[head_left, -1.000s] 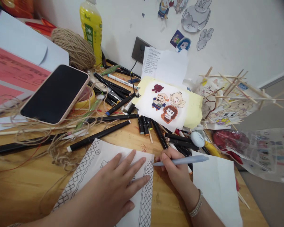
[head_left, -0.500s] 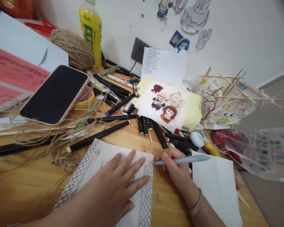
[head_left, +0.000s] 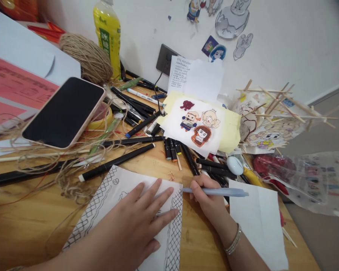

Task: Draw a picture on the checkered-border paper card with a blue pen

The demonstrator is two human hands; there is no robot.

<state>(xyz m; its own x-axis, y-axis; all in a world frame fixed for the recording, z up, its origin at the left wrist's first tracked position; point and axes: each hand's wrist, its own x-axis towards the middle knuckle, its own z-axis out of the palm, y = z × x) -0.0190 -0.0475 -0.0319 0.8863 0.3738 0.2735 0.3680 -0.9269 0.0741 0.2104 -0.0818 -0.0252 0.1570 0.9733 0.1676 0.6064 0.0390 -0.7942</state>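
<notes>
My left hand (head_left: 135,222) lies flat with fingers spread on a white sheet (head_left: 107,195) that carries black net-pattern drawing along its edges. My right hand (head_left: 210,203) is closed around a light blue pen (head_left: 217,192), whose tip touches the sheet's upper right corner. A bracelet sits on my right wrist. Both hands rest on the wooden table (head_left: 22,226).
A phone (head_left: 63,113) lies on tangled twine at left, beside a twine ball (head_left: 86,58) and a yellow bottle (head_left: 107,32). Several black markers (head_left: 130,141) are strewn mid-table. A coloured sticker sheet (head_left: 199,126), a stick frame (head_left: 279,109), a plastic bag (head_left: 307,180) and blank paper (head_left: 260,222) fill the right.
The pen has tilted slightly and its tip has slid a little left onto the sheet's corner. My left hand has stayed put.
</notes>
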